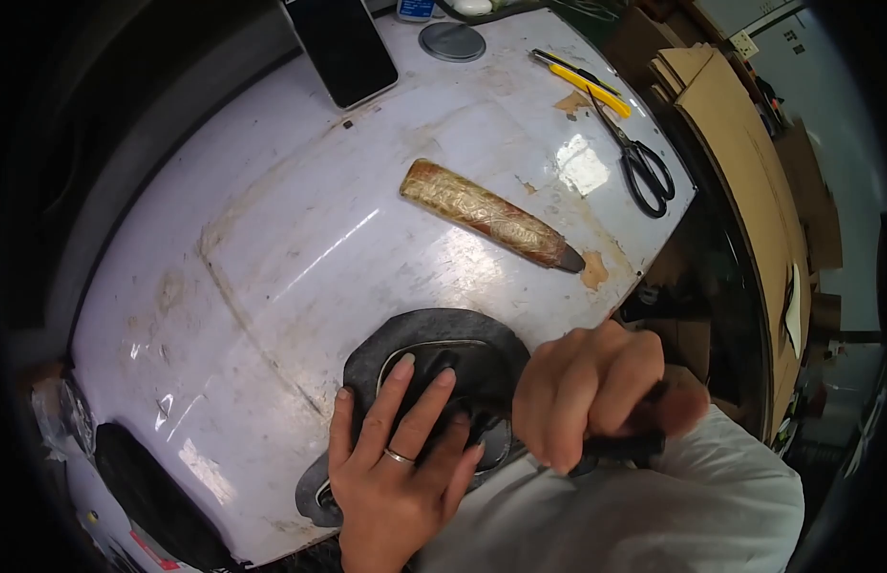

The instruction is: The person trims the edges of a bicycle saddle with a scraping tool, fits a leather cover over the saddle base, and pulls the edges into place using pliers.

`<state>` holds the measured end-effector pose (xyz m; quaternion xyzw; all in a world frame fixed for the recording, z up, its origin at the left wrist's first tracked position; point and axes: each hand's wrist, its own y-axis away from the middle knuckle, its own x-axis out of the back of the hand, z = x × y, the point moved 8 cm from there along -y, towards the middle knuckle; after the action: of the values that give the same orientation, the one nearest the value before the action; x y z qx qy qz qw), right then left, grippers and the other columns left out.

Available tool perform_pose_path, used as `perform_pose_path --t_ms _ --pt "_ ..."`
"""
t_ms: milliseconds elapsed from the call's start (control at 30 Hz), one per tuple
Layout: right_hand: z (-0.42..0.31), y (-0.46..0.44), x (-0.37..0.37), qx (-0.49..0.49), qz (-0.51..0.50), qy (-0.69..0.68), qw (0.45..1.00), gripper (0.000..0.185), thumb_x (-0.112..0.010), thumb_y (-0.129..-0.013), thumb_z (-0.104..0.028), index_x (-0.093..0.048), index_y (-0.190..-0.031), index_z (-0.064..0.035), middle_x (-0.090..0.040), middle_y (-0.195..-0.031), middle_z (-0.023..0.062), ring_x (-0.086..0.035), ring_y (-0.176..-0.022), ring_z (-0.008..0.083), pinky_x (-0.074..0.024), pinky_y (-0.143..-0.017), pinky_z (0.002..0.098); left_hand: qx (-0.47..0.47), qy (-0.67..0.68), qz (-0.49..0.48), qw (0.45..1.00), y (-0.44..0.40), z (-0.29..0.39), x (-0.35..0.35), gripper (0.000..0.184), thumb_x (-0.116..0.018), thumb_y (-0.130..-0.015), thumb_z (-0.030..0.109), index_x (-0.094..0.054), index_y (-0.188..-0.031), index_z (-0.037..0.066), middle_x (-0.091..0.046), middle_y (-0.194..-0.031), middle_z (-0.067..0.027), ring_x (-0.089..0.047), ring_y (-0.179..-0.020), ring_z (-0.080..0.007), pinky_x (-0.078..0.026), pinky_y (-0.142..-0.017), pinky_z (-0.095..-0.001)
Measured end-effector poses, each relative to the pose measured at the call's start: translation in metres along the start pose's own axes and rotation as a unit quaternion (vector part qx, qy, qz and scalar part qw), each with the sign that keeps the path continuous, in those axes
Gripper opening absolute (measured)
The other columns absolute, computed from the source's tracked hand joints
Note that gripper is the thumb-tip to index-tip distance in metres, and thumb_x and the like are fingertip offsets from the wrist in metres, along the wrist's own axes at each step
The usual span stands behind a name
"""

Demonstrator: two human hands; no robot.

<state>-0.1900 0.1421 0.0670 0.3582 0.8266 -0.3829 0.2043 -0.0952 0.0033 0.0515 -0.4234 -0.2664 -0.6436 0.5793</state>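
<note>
A black, flexible-looking piece with a broad flat rim and a pale line round its raised middle lies at the table's near edge. My left hand, wearing a ring, rests on it with the fingers spread. Just right of it, my right hand is curled into a fist, slightly blurred. A dark rod-like part shows below that fist and seems to be in its grip; I cannot make out its kind. Beyond both hands, a tool with a tape-wrapped handle and a dark pointed tip lies on the table.
On the white table lie black-handled scissors, a yellow utility knife, a round grey lid and a phone. A long black object sits at the left. Cardboard sheets stand right of the table.
</note>
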Motion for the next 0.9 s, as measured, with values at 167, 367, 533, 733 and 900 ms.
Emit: perform_pose_path --t_ms 167,367,533,733,900 --pt "-0.001 0.004 -0.014 0.032 -0.042 0.019 0.998 0.073 -0.059 -0.103 -0.063 -0.055 -0.066 0.0001 -0.068 -0.072 0.0196 -0.062 -0.052 0.0268 -0.0535 -0.048 0.0371 0.022 0.015 0.003 1.000 -0.002 -0.001 0.000 0.018 -0.083 -0.081 0.032 -0.081 -0.088 0.016 -0.067 -0.145 -0.0028 -0.058 -0.141 -0.0278 -0.039 -0.112 -0.0641" --pt "-0.001 -0.006 -0.030 0.002 -0.051 0.048 0.998 0.068 -0.061 -0.106 -0.054 -0.051 -0.064 -0.0013 -0.066 -0.068 0.0200 -0.060 -0.048 0.0278 -0.0510 -0.044 0.0367 0.030 0.012 0.000 0.999 -0.004 -0.006 0.000 0.020 -0.084 -0.079 0.033 -0.080 -0.088 0.016 -0.068 -0.143 -0.0063 -0.060 -0.139 -0.0268 -0.042 -0.106 -0.0703" --pt "-0.004 -0.009 -0.017 -0.017 -0.045 0.042 0.998 0.067 -0.056 -0.109 -0.050 -0.049 -0.063 -0.0015 -0.066 -0.066 0.0209 -0.058 -0.046 0.0280 -0.0514 -0.043 0.0382 0.018 0.024 -0.002 1.000 -0.004 -0.006 -0.002 0.024 -0.084 -0.078 0.035 -0.080 -0.089 0.014 -0.066 -0.142 -0.0082 -0.058 -0.141 -0.0269 -0.041 -0.109 -0.0693" --pt "-0.009 0.004 -0.031 0.030 -0.117 0.121 0.985 0.068 -0.052 -0.112 -0.044 -0.047 -0.061 -0.0002 -0.064 -0.067 0.0220 -0.059 -0.046 0.0290 -0.0507 -0.042 0.0383 0.048 0.046 -0.012 0.998 -0.006 -0.004 0.000 0.025 -0.089 -0.071 0.031 -0.083 -0.093 0.020 -0.066 -0.145 -0.0069 -0.057 -0.141 -0.0285 -0.036 -0.112 -0.0719" --pt "-0.003 0.001 -0.038 0.009 -0.131 0.133 0.982 0.069 -0.053 -0.112 -0.046 -0.046 -0.060 -0.0014 -0.066 -0.067 0.0226 -0.059 -0.044 0.0266 -0.0523 -0.041 0.0369 0.022 0.030 -0.014 0.999 -0.004 -0.001 0.001 0.029 -0.086 -0.073 0.032 -0.083 -0.100 0.020 -0.064 -0.147 -0.0077 -0.054 -0.143 -0.0290 -0.034 -0.115 -0.0702"
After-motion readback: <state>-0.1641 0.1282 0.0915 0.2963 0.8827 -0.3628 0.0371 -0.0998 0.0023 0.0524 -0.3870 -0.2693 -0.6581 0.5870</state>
